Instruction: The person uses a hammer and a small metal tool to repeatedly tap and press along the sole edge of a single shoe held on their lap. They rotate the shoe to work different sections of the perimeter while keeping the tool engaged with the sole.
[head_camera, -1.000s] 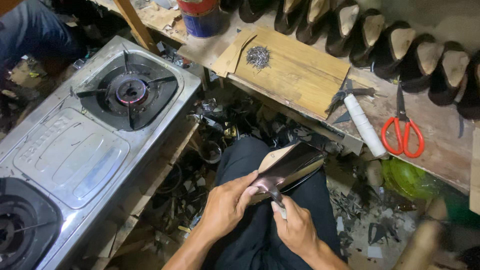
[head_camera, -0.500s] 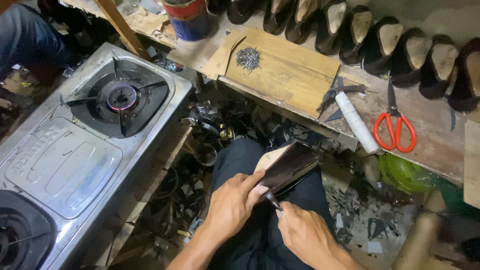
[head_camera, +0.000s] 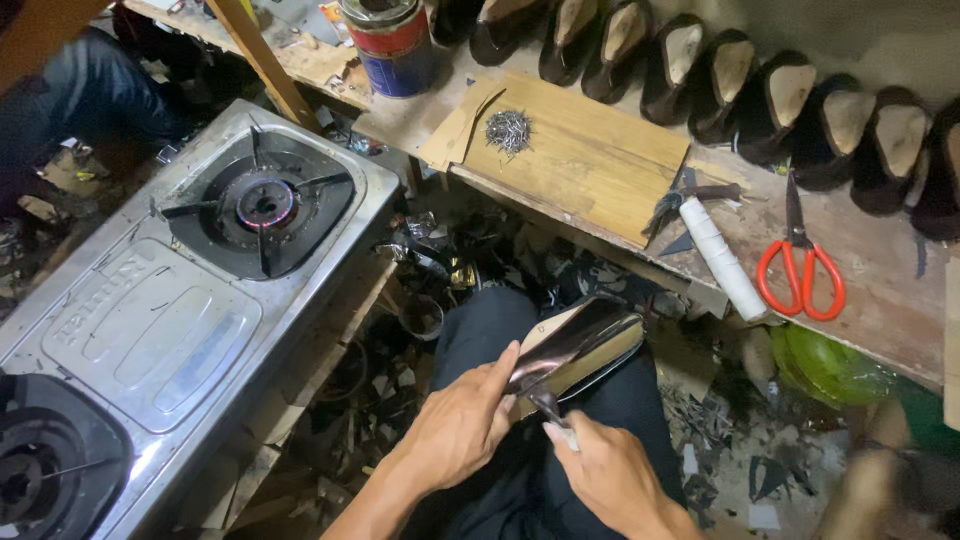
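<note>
A dark glossy shoe (head_camera: 580, 345) with a tan insole side rests on my lap, toe pointing up and right. My left hand (head_camera: 462, 425) grips its near end with fingers pressed along the upper. My right hand (head_camera: 600, 475) is closed on a small metal tool (head_camera: 548, 408) whose tip touches the shoe's near edge. Both hands sit close together over my dark trousers.
A steel two-burner gas stove (head_camera: 190, 320) stands at the left, its far burner lit. On the workbench lie a wooden board (head_camera: 590, 160) with a heap of nails (head_camera: 507, 130), red-handled scissors (head_camera: 800, 265), a white roll (head_camera: 722, 258), a paint can (head_camera: 392, 45) and a row of shoes (head_camera: 750, 90). Scraps litter the floor.
The view has shifted slightly. My hands stay on the shoe, with the right hand and tool moved a little lower along its near edge.
</note>
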